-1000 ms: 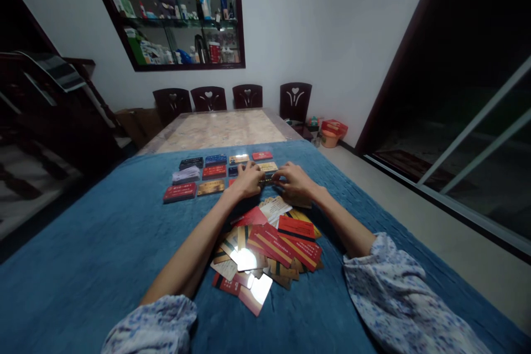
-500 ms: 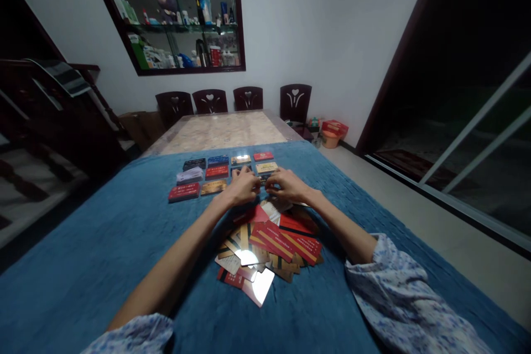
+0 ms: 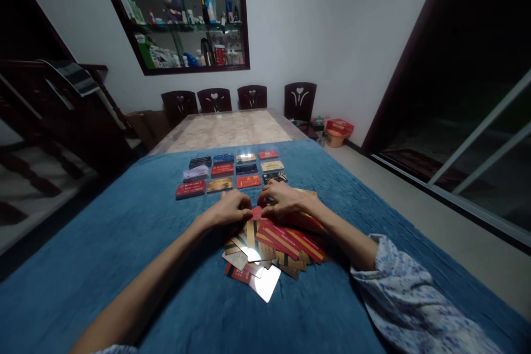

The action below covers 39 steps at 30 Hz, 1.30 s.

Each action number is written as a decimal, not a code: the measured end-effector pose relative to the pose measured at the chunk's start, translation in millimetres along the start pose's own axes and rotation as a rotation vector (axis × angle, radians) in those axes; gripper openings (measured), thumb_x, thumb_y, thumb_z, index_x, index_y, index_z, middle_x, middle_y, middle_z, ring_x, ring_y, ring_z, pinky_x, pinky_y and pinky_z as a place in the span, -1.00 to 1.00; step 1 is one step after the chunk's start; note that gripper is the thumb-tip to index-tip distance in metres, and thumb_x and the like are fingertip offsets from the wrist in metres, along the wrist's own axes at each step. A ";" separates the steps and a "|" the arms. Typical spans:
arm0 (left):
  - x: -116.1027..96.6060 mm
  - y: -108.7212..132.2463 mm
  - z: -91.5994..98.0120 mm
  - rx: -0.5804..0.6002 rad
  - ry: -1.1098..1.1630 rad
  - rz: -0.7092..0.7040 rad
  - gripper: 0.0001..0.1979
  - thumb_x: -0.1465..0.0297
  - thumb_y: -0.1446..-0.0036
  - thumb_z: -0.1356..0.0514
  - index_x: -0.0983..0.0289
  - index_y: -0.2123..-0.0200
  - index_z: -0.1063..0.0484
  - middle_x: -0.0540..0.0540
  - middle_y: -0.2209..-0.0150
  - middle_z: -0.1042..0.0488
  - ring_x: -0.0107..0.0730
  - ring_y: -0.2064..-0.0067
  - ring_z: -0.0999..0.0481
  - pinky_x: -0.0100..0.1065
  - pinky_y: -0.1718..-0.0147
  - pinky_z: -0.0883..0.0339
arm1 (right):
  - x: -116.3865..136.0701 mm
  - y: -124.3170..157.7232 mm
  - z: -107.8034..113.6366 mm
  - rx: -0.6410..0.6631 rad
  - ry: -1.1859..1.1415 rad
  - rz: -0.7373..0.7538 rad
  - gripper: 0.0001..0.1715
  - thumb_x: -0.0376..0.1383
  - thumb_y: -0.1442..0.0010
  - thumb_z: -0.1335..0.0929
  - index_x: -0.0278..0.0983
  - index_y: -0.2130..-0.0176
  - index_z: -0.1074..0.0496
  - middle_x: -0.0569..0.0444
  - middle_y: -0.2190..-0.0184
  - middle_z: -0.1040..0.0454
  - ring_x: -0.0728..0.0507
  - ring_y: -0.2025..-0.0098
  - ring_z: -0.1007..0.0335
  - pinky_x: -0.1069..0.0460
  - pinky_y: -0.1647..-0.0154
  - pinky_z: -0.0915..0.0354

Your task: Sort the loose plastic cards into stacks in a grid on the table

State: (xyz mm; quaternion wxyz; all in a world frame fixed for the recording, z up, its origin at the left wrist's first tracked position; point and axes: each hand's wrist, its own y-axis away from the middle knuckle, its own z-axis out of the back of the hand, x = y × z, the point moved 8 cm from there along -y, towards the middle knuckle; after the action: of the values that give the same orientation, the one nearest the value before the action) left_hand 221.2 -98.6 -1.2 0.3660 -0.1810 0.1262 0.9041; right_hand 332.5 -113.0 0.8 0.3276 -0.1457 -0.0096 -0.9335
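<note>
A loose heap of cards (image 3: 286, 240), mostly red and gold with a shiny white one at the near edge, lies on the blue cloth in front of me. At the heap's far side, my left hand (image 3: 232, 208) has bent fingers closed at the left edge of a red card (image 3: 257, 212). My right hand (image 3: 282, 198) curls over the same card from the right, thumb and fingers pinched on it. Beyond my hands stand rows of card stacks, among them an orange-red stack (image 3: 249, 181), a gold stack (image 3: 219, 185) and a black stack (image 3: 274, 177) partly behind my right fingers.
The blue cloth (image 3: 136, 243) covers the near part of a long table, whose marble-look top (image 3: 228, 128) shows farther off. Dark chairs (image 3: 300, 98) line the far end. An orange bucket (image 3: 335, 138) stands on the floor to the right.
Both hands have drawn back from the stacks to the heap and now hold a red card. The orange-red stack in the near row has come into sight. The view has shifted slightly.
</note>
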 end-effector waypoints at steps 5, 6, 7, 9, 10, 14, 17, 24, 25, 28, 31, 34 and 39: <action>2.8 -2.0 -3.0 0.024 0.116 0.022 -0.80 0.26 0.06 -0.23 0.29 0.48 -0.45 -0.04 0.51 -0.42 -0.38 0.40 -0.35 -0.39 0.36 -0.12 | 2.3 -1.4 -5.2 0.000 -0.026 -0.034 -0.75 -0.19 -0.16 -0.46 -0.23 0.16 -0.58 -0.01 0.21 -0.52 -0.22 0.07 -0.30 -0.04 0.08 -0.18; 4.1 -2.8 -3.4 0.013 0.139 0.024 -0.79 0.25 0.07 -0.24 0.29 0.49 -0.43 -0.05 0.52 -0.39 -0.40 0.41 -0.33 -0.40 0.38 -0.10 | 1.5 -1.5 -5.4 -0.004 -0.037 -0.046 -0.77 -0.20 -0.17 -0.45 -0.24 0.17 -0.57 -0.01 0.21 -0.51 -0.22 0.06 -0.30 -0.04 0.08 -0.18; 5.7 -3.7 -4.1 0.000 0.164 0.026 -0.78 0.24 0.08 -0.25 0.29 0.51 -0.39 -0.06 0.54 -0.36 -0.41 0.43 -0.31 -0.40 0.41 -0.08 | 0.2 -1.6 -5.2 -0.011 -0.050 -0.060 -0.78 -0.21 -0.17 -0.44 -0.25 0.18 -0.56 -0.02 0.20 -0.50 -0.22 0.06 -0.29 -0.04 0.08 -0.18; 9.4 -6.4 -7.0 -0.028 0.223 0.029 -0.76 0.23 0.12 -0.27 0.27 0.51 -0.34 -0.07 0.54 -0.31 -0.43 0.45 -0.27 -0.40 0.45 -0.07 | -3.7 -1.6 -3.5 -0.039 -0.081 -0.088 -0.79 -0.23 -0.17 -0.44 -0.26 0.17 -0.53 -0.03 0.18 -0.50 -0.22 0.05 -0.29 -0.03 0.08 -0.19; 11.6 -8.1 -8.7 -0.047 0.259 0.032 -0.76 0.24 0.15 -0.29 0.26 0.50 -0.33 -0.08 0.53 -0.30 -0.43 0.44 -0.27 -0.40 0.47 -0.07 | -6.0 -1.6 -2.5 -0.054 -0.096 -0.100 -0.77 -0.24 -0.17 -0.43 -0.26 0.16 -0.51 -0.03 0.17 -0.50 -0.21 0.06 -0.29 -0.03 0.08 -0.20; 23.0 -15.6 -16.3 -0.117 0.409 0.071 -0.73 0.34 0.23 -0.27 0.26 0.39 -0.32 -0.08 0.46 -0.33 -0.40 0.39 -0.32 -0.41 0.46 -0.14 | -12.9 -1.8 -0.1 -0.096 -0.131 -0.105 -0.73 -0.22 -0.18 -0.43 -0.27 0.12 -0.48 -0.01 0.17 -0.50 -0.19 0.10 -0.29 -0.03 0.09 -0.19; 31.0 -18.6 -16.0 -0.182 0.418 0.109 -0.69 0.33 0.26 -0.30 0.26 0.39 -0.30 -0.10 0.48 -0.30 -0.43 0.40 -0.29 -0.42 0.45 -0.13 | -15.2 -1.6 2.2 -0.131 -0.144 -0.099 -0.76 -0.24 -0.20 -0.41 -0.28 0.12 -0.47 0.01 0.21 -0.50 -0.17 0.14 -0.29 -0.01 0.13 -0.17; 27.3 -16.1 -2.6 -0.256 0.230 0.097 -0.87 0.35 0.06 -0.22 0.29 0.43 -0.38 -0.06 0.48 -0.34 -0.42 0.39 -0.30 -0.39 0.38 -0.15 | -19.0 -2.6 3.2 -0.195 -0.113 -0.095 -0.79 -0.25 -0.22 -0.40 -0.30 0.15 -0.47 -0.03 0.18 -0.50 -0.17 0.12 -0.28 0.00 0.12 -0.15; 25.5 -15.1 -0.3 -0.269 0.184 0.097 -0.87 0.35 0.04 -0.21 0.29 0.41 -0.41 -0.04 0.45 -0.38 -0.39 0.36 -0.33 -0.37 0.35 -0.17 | -19.8 -2.6 3.6 -0.213 -0.101 -0.096 -0.79 -0.25 -0.21 -0.40 -0.30 0.15 -0.47 -0.04 0.16 -0.50 -0.17 0.11 -0.28 -0.01 0.10 -0.15; 21.3 -11.5 7.7 -0.333 0.076 0.104 -0.83 0.35 0.03 -0.24 0.29 0.33 -0.49 0.05 0.32 -0.49 -0.27 0.22 -0.42 -0.30 0.23 -0.25 | -21.2 -2.6 4.2 -0.251 -0.090 -0.097 -0.81 -0.27 -0.22 -0.40 -0.28 0.15 -0.49 -0.03 0.16 -0.52 -0.16 0.13 -0.29 -0.02 0.09 -0.15; 17.8 -9.1 11.8 -0.346 0.039 0.094 -0.80 0.37 0.01 -0.24 0.28 0.27 -0.54 0.11 0.23 -0.54 -0.19 0.15 -0.46 -0.24 0.13 -0.29 | -25.5 -2.3 4.4 -0.265 -0.099 -0.152 -0.82 -0.29 -0.24 -0.36 -0.25 0.14 -0.51 -0.01 0.24 -0.54 -0.16 0.17 -0.32 0.00 0.12 -0.16; 14.4 -7.1 13.5 -0.325 0.058 0.076 -0.67 0.38 -0.01 -0.26 0.27 0.10 -0.52 0.11 0.20 -0.56 -0.18 0.14 -0.48 -0.19 0.07 -0.29 | -31.3 -2.0 5.7 -0.282 -0.109 -0.227 -0.76 -0.30 -0.24 -0.33 -0.28 0.13 -0.54 -0.03 0.26 -0.55 -0.15 0.21 -0.35 0.01 0.17 -0.18; 0.7 -1.9 15.1 -0.299 -0.040 0.007 -0.52 0.36 0.04 -0.34 0.22 0.00 -0.42 0.14 -0.01 -0.51 -0.04 -0.07 -0.37 -0.06 -0.07 -0.18 | -34.9 -2.0 8.0 -0.307 -0.209 -0.252 -0.74 -0.32 -0.21 -0.30 -0.30 0.19 -0.58 0.02 0.33 -0.58 -0.10 0.30 -0.39 0.05 0.22 -0.21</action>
State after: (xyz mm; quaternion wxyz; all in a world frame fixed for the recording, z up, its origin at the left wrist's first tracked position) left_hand 218.5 -91.4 11.9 0.3342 -0.2148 -0.0167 0.9176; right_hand 359.4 -89.3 -1.1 0.1797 -0.2876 0.0807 -0.9373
